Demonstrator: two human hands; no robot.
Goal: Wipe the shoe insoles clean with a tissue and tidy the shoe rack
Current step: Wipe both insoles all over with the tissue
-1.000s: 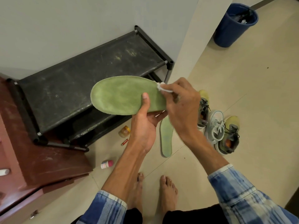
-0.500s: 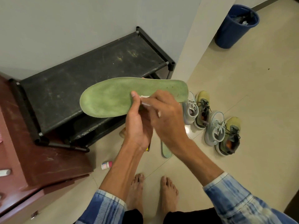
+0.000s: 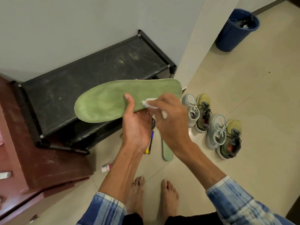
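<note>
Floor (image 3: 243, 98): tiled, one shoe rack (image 3: 90, 82).
Shoes (image 3: 216, 132): four.
Insoles (image 3: 105, 103): two.
Left hand (image 3: 136, 127): grips one.
Right hand (image 3: 170, 122): pinches tissue (image 3: 146, 103).

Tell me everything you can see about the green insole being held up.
The green insole is flat and foot-shaped, with a fuzzy, felt-like face and paler edge. It is held roughly level above the black shoe rack. The left hand grips it from below, thumb on top; the right hand presses a white tissue onto it.
</note>
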